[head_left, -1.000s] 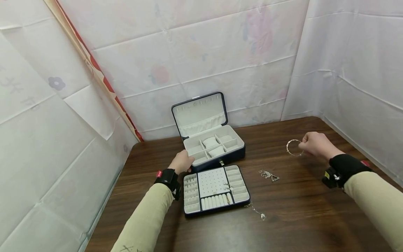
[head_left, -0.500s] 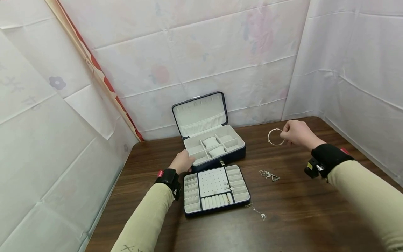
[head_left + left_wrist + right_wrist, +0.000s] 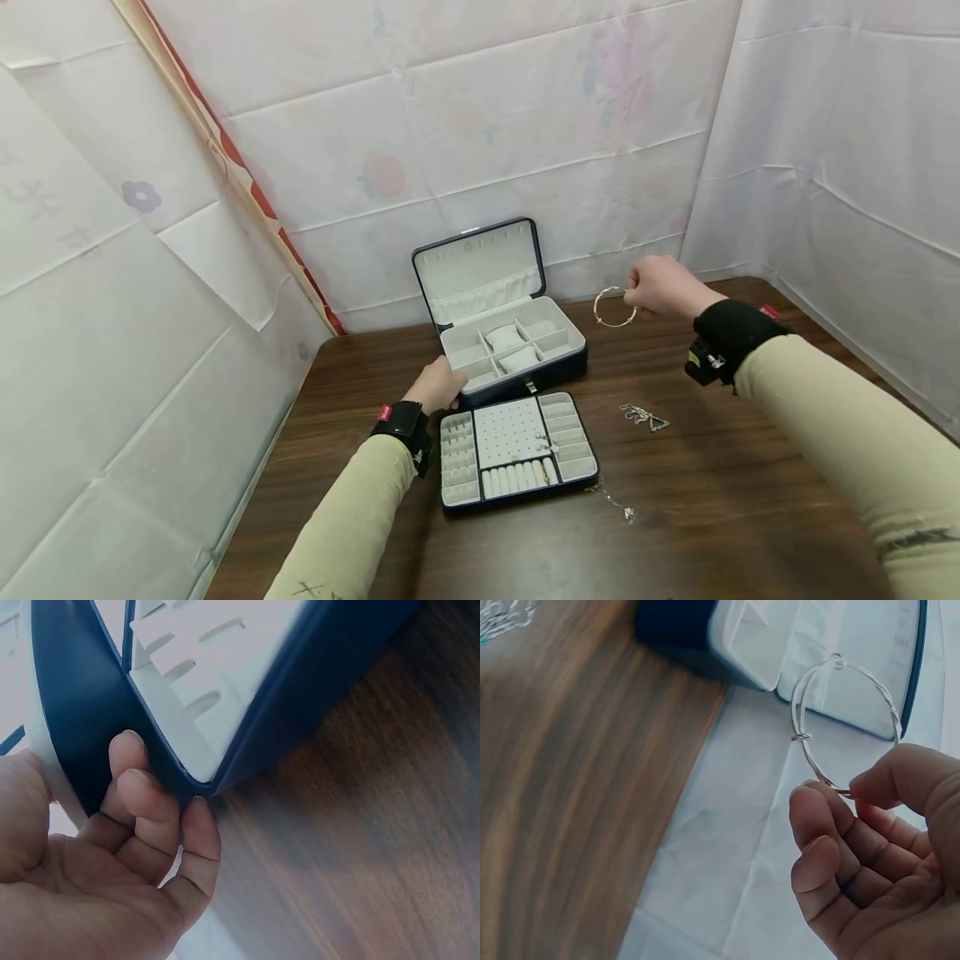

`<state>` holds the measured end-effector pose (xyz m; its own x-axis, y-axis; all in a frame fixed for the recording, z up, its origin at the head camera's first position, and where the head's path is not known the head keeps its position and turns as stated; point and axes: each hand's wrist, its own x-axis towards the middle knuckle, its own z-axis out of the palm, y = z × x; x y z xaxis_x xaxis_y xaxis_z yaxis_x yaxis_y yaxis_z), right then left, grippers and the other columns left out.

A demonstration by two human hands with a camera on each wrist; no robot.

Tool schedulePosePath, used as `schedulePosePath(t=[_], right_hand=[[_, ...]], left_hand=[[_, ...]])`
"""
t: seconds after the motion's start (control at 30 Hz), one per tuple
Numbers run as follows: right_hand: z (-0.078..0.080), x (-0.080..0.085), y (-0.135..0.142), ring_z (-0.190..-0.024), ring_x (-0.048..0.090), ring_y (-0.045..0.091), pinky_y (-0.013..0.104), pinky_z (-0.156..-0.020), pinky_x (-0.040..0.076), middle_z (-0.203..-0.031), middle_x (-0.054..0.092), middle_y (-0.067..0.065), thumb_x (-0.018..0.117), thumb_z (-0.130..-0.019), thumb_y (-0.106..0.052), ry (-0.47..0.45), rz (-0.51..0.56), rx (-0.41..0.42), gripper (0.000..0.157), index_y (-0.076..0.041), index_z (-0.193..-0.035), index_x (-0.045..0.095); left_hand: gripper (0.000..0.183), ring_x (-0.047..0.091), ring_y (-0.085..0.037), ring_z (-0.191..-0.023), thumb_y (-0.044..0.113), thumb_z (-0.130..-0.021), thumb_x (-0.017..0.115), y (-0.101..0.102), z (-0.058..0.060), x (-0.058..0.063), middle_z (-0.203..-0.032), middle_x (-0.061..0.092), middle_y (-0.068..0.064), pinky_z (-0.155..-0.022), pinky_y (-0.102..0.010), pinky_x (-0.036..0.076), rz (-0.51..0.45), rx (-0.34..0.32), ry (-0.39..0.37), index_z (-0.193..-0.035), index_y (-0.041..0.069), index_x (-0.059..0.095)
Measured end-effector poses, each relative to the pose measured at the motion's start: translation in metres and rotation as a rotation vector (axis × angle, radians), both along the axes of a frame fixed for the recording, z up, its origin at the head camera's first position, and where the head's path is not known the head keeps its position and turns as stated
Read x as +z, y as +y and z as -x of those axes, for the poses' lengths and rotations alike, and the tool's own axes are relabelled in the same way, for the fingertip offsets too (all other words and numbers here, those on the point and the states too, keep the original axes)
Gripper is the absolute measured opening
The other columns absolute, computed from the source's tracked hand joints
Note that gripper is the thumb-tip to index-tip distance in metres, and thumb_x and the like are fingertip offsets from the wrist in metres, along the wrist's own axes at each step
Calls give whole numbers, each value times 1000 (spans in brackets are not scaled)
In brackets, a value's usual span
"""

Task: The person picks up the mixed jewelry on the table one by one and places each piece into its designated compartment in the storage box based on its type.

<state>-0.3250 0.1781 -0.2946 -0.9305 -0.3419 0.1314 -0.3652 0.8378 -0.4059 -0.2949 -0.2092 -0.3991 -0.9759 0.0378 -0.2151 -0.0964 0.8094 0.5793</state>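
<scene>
Head view: A person in cream sleeves [image 3: 345, 517] and black wrist straps [image 3: 402, 425] works over a dark wood-grain surface [image 3: 720, 500]. Nearest, to the right of the left hand [image 3: 435, 385] and closer to the person, a thin silver-coloured chain with a small pendant [image 3: 628, 513] trails beside the corner of a shallow navy jewelry tray [image 3: 510, 433] lined in off-white. The tray lies just on the near side of the left hand; pearl-like earrings [image 3: 547, 442] sit at the side of its holed panel, above a row of white ring rolls [image 3: 517, 478]. Farther out, between the hands and nearer the person than the right hand [image 3: 663, 286], rests a loose heap of silver-coloured chain [image 3: 643, 417]. The left hand, its fingers curled against the outer wall, grips a corner of a navy rectangular jewelry box [image 3: 558, 371], whose divided tray-like interior, to that hand's right, holds two white cushions [image 3: 505, 338]. Its lid [image 3: 480, 267] stands open beyond the left hand. Right of the box, the right hand pinches a slim, round, silver-coloured bangle [image 3: 801, 738] between thumb and fingertip, raised off the surface. Pale printed cloth [image 3: 450, 125] hangs beyond both hands.
</scene>
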Motion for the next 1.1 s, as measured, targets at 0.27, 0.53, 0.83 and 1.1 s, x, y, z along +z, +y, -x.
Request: schedulePosePath(t=[0.27, 0.53, 0.83, 1.1], right_hand=[[11, 11, -30, -53, 60, 16, 32, -63, 45, -57, 63, 1, 55, -82, 0, 5, -55, 55, 13, -6, -73, 63], [24, 8, -59, -59, 43, 17, 30, -58, 35, -59, 47, -3, 54, -76, 5, 68, -184, 118, 23, -12, -60, 49], [25, 5, -85, -64, 38, 18, 31, -60, 32, -68, 43, 0, 54, -87, 6, 72, -302, 184, 24, -10, -70, 49], [24, -1, -104, -83, 65, 30, 48, -73, 55, -97, 69, 13, 56, -98, 2, 133, -515, 258, 15, -5, -102, 68]], left_hand=[[29, 51, -16, -46, 11, -99, 49, 3, 0, -1, -61, 61, -8, -45, -25, 37, 5, -8, 12, -123, -4, 58], [25, 51, -17, -45, 12, -99, 50, 5, 0, 0, -58, 61, -8, -43, -25, 37, 23, -11, 9, -116, -3, 60], [30, 53, -18, -46, 11, -98, 49, 8, -2, 2, -57, 61, -7, -44, -25, 39, 25, -7, 6, -122, -5, 56], [47, 53, -19, -48, 12, -99, 49, 9, -3, 1, -58, 61, -7, -45, -26, 38, 28, 7, -7, -139, -11, 43]])
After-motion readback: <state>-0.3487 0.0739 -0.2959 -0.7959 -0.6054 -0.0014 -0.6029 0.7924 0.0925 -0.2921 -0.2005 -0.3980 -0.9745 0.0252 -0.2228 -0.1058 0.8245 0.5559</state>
